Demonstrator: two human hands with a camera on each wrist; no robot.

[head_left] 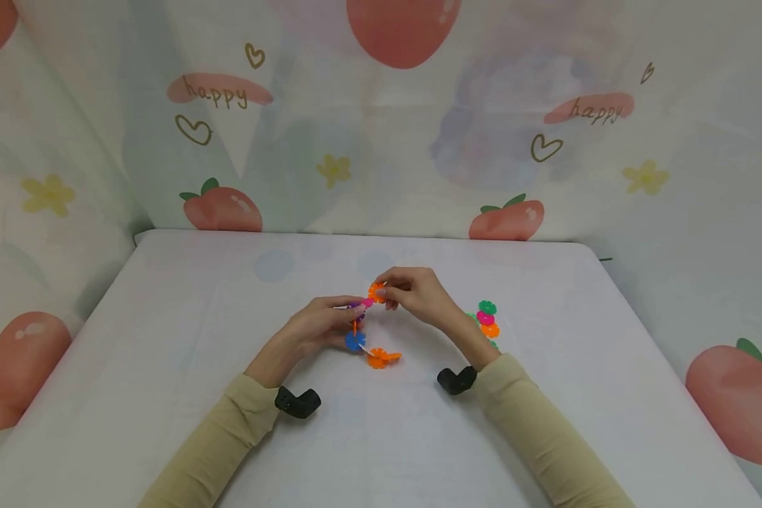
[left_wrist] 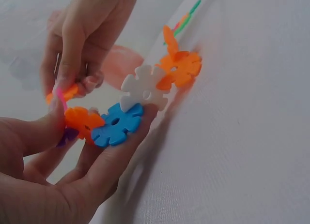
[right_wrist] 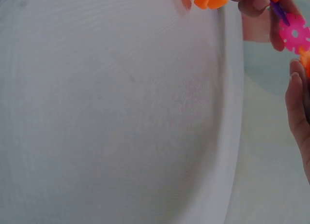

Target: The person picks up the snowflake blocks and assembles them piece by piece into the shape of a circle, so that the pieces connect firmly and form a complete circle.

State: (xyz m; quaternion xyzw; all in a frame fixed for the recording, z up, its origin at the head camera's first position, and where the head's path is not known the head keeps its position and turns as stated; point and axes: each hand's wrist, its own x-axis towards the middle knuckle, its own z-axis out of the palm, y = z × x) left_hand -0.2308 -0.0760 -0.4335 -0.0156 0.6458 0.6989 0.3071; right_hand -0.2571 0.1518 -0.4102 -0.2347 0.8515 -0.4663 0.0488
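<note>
My left hand grips a chain of notched, flower-shaped plastic discs slotted together edge to edge. In the left wrist view the chain runs from a purple disc through an orange one to a blue disc, a white disc and orange discs at the far end. A pink disc sits at the near end, by the left fingertips. Against it, my right hand pinches another orange disc between thumb and fingers.
To the right, several loose discs lie close together on the white table, among them a green disc, a pink disc and an orange disc. A patterned cloth hangs behind the table. Black wrist devices stick out from both sleeves.
</note>
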